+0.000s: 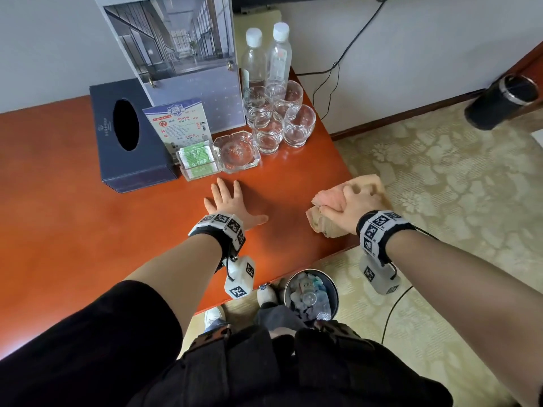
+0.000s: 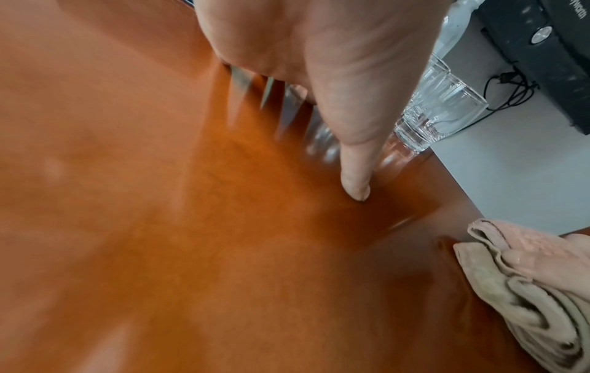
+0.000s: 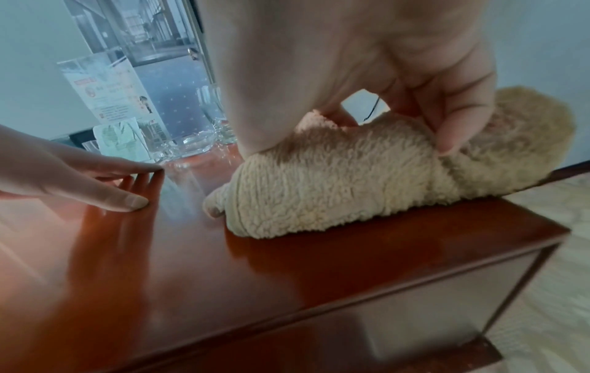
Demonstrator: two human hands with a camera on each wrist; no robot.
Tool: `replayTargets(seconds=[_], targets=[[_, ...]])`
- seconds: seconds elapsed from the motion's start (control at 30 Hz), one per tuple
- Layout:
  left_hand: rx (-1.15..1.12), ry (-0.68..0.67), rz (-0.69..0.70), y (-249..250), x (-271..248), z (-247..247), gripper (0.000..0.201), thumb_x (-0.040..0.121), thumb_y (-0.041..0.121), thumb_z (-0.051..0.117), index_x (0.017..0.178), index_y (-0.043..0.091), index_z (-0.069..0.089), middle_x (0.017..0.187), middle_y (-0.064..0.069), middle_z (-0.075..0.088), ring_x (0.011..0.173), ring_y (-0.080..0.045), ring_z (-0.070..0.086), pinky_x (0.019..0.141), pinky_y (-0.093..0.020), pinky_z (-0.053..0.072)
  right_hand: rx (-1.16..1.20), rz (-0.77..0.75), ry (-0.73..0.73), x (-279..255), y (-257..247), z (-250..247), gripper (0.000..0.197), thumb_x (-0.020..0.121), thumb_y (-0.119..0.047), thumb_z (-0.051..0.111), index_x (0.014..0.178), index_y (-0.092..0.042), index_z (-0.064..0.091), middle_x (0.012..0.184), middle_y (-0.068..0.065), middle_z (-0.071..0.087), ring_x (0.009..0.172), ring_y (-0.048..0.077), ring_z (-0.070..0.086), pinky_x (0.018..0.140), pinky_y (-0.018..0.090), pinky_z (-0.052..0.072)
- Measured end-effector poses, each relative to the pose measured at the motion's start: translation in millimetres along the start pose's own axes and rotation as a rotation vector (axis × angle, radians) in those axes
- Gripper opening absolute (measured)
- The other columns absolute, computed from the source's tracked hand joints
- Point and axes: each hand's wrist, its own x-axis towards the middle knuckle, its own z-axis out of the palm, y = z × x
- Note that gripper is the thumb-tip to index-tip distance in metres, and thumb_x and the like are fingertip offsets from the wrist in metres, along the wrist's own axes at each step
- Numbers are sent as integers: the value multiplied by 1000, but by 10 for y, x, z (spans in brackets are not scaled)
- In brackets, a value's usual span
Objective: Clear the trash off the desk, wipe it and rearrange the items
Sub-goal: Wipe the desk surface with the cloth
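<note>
L hand (image 1: 232, 205) lies flat w/ spread fingers on the orange desk (image 1: 73, 201). R hand (image 1: 354, 207) grips a bunched beige cloth (image 1: 326, 201) at the desk's right edge.

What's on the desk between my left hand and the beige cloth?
Nothing: only bare orange-brown desk separates the left hand from the beige fleecy cloth, clearest in the head view.
</note>
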Motion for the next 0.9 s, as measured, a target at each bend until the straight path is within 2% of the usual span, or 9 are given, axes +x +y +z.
replayTargets(seconds=[0.17,0.33,0.47,0.5,0.57,0.63,0.7,0.8,0.9], targets=[[23,-16,60,-107,-40,2,115,74,68,60,150,20,-11,155,-11,-24,144,-28,-19,118,-50,-1,180,117,-52,-108,-216,71,99,68,-87,33,141,-21,32,131,15,48,111,35,54,82,39,45],[29,-24,112,-189,-53,-11,113,74,64,63,150,21,-9,155,-10,-24,144,-27,-18,118,-50,-1,459,144,-99,-185,-536,68,84,74,-77,46,135,-20,43,125,6,59,109,29,60,93,38,49],[27,-29,153,-274,-45,-9,111,75,63,63,151,22,-8,156,-8,-23,145,-25,-17,118,-50,-3,752,129,-232,-199,-738,95,66,87,-51,54,141,-23,29,99,13,68,77,27,71,62,35,59],[26,-32,161,-295,-43,-11,110,76,63,62,151,23,-8,156,-8,-23,145,-25,-17,118,-50,-3,745,136,-268,-226,-750,75,67,87,-53,52,142,-24,27,93,13,68,72,29,71,61,37,59],[28,-39,174,-327,-36,-27,109,77,61,62,151,23,-8,156,-7,-23,145,-24,-17,118,-49,-3,481,68,-227,-247,-720,7,73,87,-61,45,144,-17,31,102,13,69,85,31,70,75,38,57],[23,-47,184,-347,-31,-46,107,78,59,63,151,24,-8,156,-6,-23,145,-23,-17,118,-48,-3,120,-71,-12,-256,-610,-59,70,88,-64,39,139,-15,41,115,9,64,102,29,62,83,35,50],[20,-46,191,-365,-24,-58,106,79,57,63,151,24,-7,156,-5,-22,145,-22,-16,119,-46,-4,-20,-288,136,-257,-481,-81,65,88,-58,44,137,-15,41,128,7,51,114,25,52,90,37,43],[14,-39,201,-385,-28,-61,105,79,57,63,151,25,-6,156,-5,-21,145,-20,-16,118,-44,-5,-72,-549,54,-240,-303,-71,80,81,-51,57,147,-23,21,152,4,17,135,26,28,108,43,29],[8,-20,194,-378,-31,-43,105,78,57,64,151,25,-4,157,-4,-21,145,-20,-16,118,-42,-5,-200,-646,-107,-149,-251,-76,101,77,-53,60,150,-35,-7,157,-1,-21,146,24,-7,117,48,5]])
